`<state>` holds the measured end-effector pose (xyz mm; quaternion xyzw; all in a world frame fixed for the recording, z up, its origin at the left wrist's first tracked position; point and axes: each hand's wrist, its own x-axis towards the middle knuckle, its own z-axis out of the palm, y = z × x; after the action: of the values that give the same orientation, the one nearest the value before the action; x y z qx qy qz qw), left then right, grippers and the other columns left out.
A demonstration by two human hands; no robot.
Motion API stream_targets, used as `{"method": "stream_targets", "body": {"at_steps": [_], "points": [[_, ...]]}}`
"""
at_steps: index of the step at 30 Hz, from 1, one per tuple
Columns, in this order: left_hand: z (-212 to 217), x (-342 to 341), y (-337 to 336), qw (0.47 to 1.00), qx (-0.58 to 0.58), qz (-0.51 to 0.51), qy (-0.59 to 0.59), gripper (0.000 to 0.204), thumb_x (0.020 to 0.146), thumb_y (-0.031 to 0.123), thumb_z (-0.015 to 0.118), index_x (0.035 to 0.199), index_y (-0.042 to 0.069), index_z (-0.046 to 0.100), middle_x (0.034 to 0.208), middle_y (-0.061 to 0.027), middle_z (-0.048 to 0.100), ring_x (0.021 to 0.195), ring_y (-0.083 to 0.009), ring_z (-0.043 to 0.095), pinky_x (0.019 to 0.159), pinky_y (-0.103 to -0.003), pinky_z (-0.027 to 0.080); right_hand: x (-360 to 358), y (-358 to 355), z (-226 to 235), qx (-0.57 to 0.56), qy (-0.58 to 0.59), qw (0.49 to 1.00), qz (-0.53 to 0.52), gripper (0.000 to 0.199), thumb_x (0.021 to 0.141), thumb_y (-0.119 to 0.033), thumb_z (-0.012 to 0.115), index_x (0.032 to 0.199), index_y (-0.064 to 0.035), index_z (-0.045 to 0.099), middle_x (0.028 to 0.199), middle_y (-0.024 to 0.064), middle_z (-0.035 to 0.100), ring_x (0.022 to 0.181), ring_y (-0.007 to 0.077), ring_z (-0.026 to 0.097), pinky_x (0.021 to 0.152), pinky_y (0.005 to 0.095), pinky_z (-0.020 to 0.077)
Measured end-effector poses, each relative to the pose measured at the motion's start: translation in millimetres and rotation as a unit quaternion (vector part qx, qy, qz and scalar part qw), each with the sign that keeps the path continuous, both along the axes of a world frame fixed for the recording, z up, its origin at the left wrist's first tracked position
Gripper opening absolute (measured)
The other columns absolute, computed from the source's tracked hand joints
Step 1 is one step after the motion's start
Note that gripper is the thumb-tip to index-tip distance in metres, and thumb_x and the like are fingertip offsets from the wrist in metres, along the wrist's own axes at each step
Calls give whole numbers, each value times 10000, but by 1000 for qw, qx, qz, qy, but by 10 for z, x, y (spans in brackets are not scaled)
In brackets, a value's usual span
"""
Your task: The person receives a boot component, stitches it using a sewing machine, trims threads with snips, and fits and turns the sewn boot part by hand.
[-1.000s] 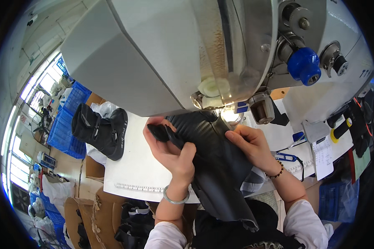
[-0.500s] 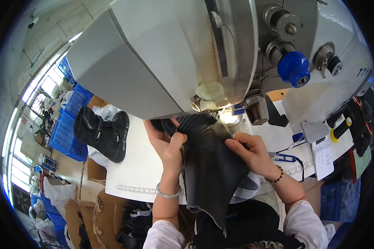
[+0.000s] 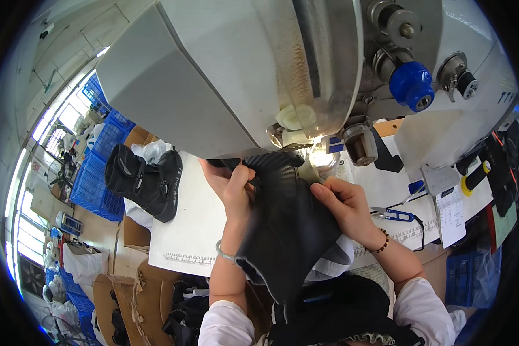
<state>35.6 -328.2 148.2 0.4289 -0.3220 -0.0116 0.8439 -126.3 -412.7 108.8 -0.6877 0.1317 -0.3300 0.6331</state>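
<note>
1. Two bare hands, centre: left hand (image 3: 233, 199), right hand (image 3: 350, 214).
2. One black leather piece (image 3: 288, 228), centre.
3. One sewing machine (image 3: 225, 75), top.
4. Two bracelets, below centre: pale bangle (image 3: 222, 251), beaded bracelet (image 3: 383, 241).
5. One black boot (image 3: 150, 185), left of centre.
6. One pair of blue-handled snips (image 3: 399, 215), right.
7. One blue knob (image 3: 410, 85), upper right.

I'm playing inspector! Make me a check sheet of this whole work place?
Surface: white table, ruler marks along its near edge.
Job's things: black leather-like piece, its far end under the sewing machine's head.
Clutter: black boot at left; blue snips and paper sheet at right.
Hands: left hand holds dark material, maybe the same piece; right hand pinches the piece's right edge.
Cables: thin orange line at far right, perhaps a cord.
Surroundings: blue crates at left; cardboard box at lower left.
</note>
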Motion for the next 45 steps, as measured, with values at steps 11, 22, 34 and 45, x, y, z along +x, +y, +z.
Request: {"method": "stream_targets", "body": {"at_steps": [11, 22, 34, 45], "points": [[50, 78, -44, 1000, 21, 6, -13, 204, 640, -54, 496, 844, -57, 495, 666, -64, 516, 476, -94, 451, 440, -209, 389, -124, 27, 28, -41, 14, 999, 11, 371, 879, -216, 589, 628, -16, 402, 546, -23, 301, 544, 39, 261, 450, 245, 227], [11, 292, -34, 989, 46, -81, -112, 87, 756, 26, 544, 802, -44, 522, 693, -64, 526, 529, -117, 445, 510, -244, 406, -20, 60, -36, 7, -22, 1000, 10, 366, 891, -207, 571, 627, -13, 408, 557, -37, 306, 560, 31, 263, 454, 235, 228], [118, 310, 100, 991, 70, -70, -89, 128, 784, 44, 522, 868, -53, 518, 755, -77, 529, 628, -139, 474, 596, -260, 420, 38, 24, -52, 7, -16, 1000, 9, 366, 905, -229, 550, 632, -32, 406, 539, -52, 319, 532, 24, 264, 442, 223, 219], [246, 523, -160, 989, 89, -93, -66, 170, 811, 59, 501, 929, -61, 515, 812, -89, 532, 718, -159, 501, 674, -275, 432, 116, 20, -87, 47, -55, 997, 0, 279, 903, -201, 553, 697, -16, 518, 552, -70, 388, 531, 9, 298, 455, 201, 232]]}}
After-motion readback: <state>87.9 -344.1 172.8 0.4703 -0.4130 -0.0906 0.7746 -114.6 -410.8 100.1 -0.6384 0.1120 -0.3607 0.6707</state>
